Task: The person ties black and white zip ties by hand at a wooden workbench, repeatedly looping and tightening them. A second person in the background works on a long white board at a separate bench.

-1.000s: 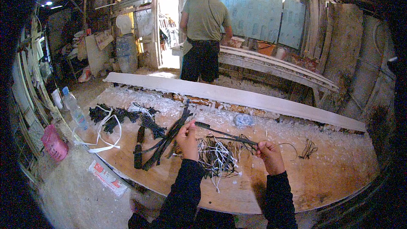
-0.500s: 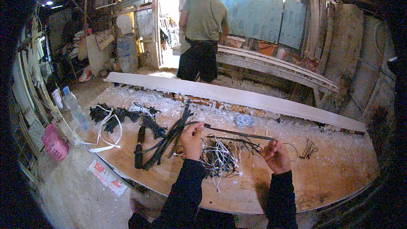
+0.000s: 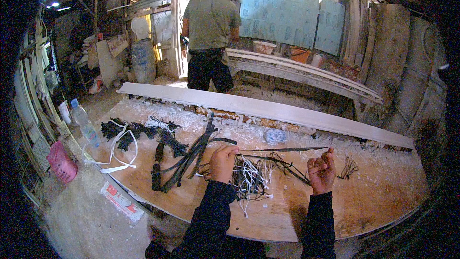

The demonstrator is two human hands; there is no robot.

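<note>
Hands stretching a thin black strip (image 3: 282, 149) taut above the plywood worktable (image 3: 383, 201), which marks the straightening step. Leftmost lie bundled black straps (image 3: 187, 156). Next, the left hand (image 3: 223, 162) is closed around the strip's near end, knuckles up, forearm rising from the lower edge. Below the span sits a tangle of black and white cords (image 3: 251, 180). The right hand (image 3: 322, 172) pinches the far end in a fist; a next move would likely call for even tension.

Rough workshop shed: plank walls (image 3: 369, 33), corrugated roofing overhead, dirt floor (image 3: 72, 211). A plywood tabletop (image 3: 287, 216) carries cut strips, and long timber boards (image 3: 268, 110) lie across the work area.
</note>
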